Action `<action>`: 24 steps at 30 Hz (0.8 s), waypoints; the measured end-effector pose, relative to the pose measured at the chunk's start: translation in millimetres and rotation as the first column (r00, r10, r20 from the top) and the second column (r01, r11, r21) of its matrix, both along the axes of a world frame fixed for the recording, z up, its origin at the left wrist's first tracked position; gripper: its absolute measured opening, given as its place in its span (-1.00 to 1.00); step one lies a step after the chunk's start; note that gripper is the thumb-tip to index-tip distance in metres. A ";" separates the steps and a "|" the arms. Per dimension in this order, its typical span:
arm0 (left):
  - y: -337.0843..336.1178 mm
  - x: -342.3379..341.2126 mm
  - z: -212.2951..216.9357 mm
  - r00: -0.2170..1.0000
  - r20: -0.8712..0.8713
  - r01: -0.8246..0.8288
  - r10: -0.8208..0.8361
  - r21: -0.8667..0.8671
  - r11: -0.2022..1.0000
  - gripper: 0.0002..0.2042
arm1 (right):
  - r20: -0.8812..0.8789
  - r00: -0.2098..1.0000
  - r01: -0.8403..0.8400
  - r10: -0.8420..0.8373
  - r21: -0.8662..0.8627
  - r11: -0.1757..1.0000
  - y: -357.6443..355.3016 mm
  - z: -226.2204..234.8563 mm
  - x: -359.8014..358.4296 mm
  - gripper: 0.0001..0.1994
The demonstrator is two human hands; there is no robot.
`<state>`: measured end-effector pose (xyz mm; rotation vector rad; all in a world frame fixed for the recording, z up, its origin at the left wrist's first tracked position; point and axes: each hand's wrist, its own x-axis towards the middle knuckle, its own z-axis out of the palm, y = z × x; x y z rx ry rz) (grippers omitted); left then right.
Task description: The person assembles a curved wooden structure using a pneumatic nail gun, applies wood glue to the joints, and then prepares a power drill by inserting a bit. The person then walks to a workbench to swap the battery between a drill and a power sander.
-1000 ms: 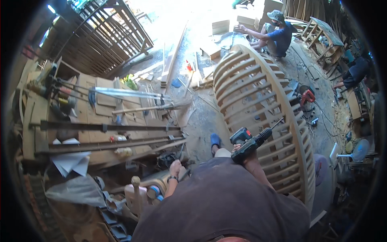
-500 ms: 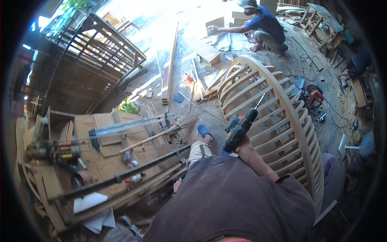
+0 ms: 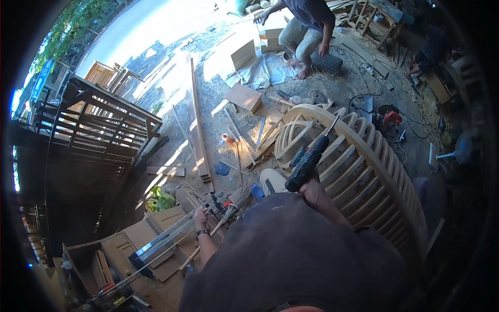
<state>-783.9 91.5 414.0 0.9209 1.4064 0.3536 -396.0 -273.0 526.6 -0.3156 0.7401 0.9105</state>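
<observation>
My right hand point(image 3: 311, 189) is closed round the grip of a dark green and black cordless drill point(image 3: 305, 165). Its long bit points up and away, over a curved wooden frame point(image 3: 370, 148) with many slats. On the left, my left hand point(image 3: 200, 219), with a dark band at the wrist, is at the near side of the metal bar clamps point(image 3: 169, 234). Its fingers appear closed on a clamp bar near the dark clamp heads. Beside it lies a broom point(image 3: 236, 197) with a wooden handle, partly hidden by my arm.
Cardboard sheets point(image 3: 125, 244) lie under the clamps. Long planks point(image 3: 197, 125), a red-and-white bottle point(image 3: 226, 138) and a wooden box point(image 3: 243, 98) are on the ground ahead. A slatted wooden structure point(image 3: 104, 119) stands left. A co-worker point(image 3: 306, 31) is beyond the frame; red power tool point(image 3: 391, 118) and cables lie right.
My left hand has come forward from beside my body to the bar clamps. The drill stays in my right hand. The view has turned, and the co-worker has risen from a squat.
</observation>
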 end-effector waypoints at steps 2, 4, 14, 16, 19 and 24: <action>54.8 51.7 32.0 0.999 0.002 0.035 -0.035 0.043 0.998 -0.80 | 0.010 0.999 0.044 -0.044 -0.020 0.999 27.4 9.3 19.6 -0.59; 94.7 98.5 71.4 0.977 0.199 0.042 -0.075 0.166 0.985 -0.79 | 0.028 0.995 0.092 -0.091 -0.034 0.995 54.2 22.1 41.4 -0.58; 157.8 413.8 211.0 0.777 0.319 0.446 -0.543 0.329 0.832 -0.65 | 0.057 0.865 0.501 -0.499 -0.152 0.852 178.1 78.1 185.4 -0.53; 186.1 475.3 208.2 0.722 0.258 0.548 -0.642 0.354 0.758 -0.62 | 0.180 0.802 0.575 -0.569 0.027 0.818 220.3 16.9 224.1 -0.55; 228.8 573.9 192.2 0.575 0.092 0.741 -0.813 0.362 0.565 -0.59 | 0.069 0.792 0.605 -0.607 0.056 0.795 283.0 -39.4 270.9 -0.70; 243.5 738.2 222.7 0.157 -0.042 0.846 -0.987 0.521 0.112 -0.63 | 0.132 0.662 0.730 -0.738 0.110 0.675 327.9 3.1 324.0 -0.72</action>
